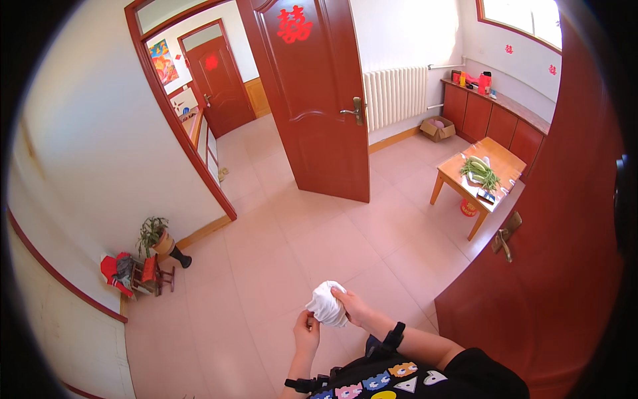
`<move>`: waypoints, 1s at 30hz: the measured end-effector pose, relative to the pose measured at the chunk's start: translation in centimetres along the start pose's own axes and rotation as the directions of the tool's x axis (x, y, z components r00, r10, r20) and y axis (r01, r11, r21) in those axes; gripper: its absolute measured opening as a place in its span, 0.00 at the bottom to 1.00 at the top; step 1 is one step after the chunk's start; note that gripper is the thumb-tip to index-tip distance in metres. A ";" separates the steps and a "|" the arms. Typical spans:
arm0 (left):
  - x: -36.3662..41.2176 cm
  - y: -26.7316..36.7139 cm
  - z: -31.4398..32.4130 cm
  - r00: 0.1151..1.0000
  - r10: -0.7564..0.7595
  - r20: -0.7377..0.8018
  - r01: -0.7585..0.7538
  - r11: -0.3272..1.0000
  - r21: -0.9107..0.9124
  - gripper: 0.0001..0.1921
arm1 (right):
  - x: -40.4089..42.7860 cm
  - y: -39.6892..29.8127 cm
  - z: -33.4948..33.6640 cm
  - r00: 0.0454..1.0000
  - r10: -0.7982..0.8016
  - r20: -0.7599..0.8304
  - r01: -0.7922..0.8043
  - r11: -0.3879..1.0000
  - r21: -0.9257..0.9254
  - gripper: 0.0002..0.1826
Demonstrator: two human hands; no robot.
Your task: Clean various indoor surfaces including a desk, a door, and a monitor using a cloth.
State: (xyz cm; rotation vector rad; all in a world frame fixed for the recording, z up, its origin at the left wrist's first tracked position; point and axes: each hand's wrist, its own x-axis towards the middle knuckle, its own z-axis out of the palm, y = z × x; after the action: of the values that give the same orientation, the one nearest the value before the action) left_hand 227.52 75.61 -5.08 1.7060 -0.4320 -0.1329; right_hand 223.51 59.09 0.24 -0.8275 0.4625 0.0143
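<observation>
A bundled white cloth point(328, 305) is held in front of my body, above the tiled floor. My right hand point(352, 305) grips it from the right, thumb laid over the top of the folds. At its lower left edge, my left hand point(307, 329) pinches a bit of the fabric between thumb and fingers. Both wrists wear black straps. What the cloth might wrap, if anything, is hidden by its folds.
An open red door point(319, 99) stands ahead, another red door point(538, 279) close on my right. Green vegetables point(479, 172) lie on a wooden table point(503, 154). At left are a potted plant point(162, 242) and a small stool point(149, 272). A cardboard box point(438, 130) sits near the radiator point(396, 97).
</observation>
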 end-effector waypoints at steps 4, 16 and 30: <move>4.5 -1.2 3.8 0.963 -0.189 0.195 0.214 0.970 -0.116 0.13 | 3.7 -3.6 -1.5 0.999 -0.030 0.021 0.031 0.999 -0.041 0.20; 16.4 4.0 12.9 0.620 -0.280 0.733 0.777 0.349 -0.524 0.26 | 10.3 -13.8 -8.8 0.959 -0.282 -0.033 0.258 0.914 -0.313 0.19; 22.8 3.5 20.0 0.779 -0.389 0.492 0.584 0.735 -0.343 0.23 | 14.7 -17.4 -16.2 0.960 -0.266 0.082 0.278 0.894 -0.352 0.22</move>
State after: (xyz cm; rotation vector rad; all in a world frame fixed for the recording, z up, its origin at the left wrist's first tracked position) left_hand 241.25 48.49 -1.87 1.2473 -0.1859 -0.9257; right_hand 233.74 33.24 -2.81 -1.2494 0.3124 -0.1510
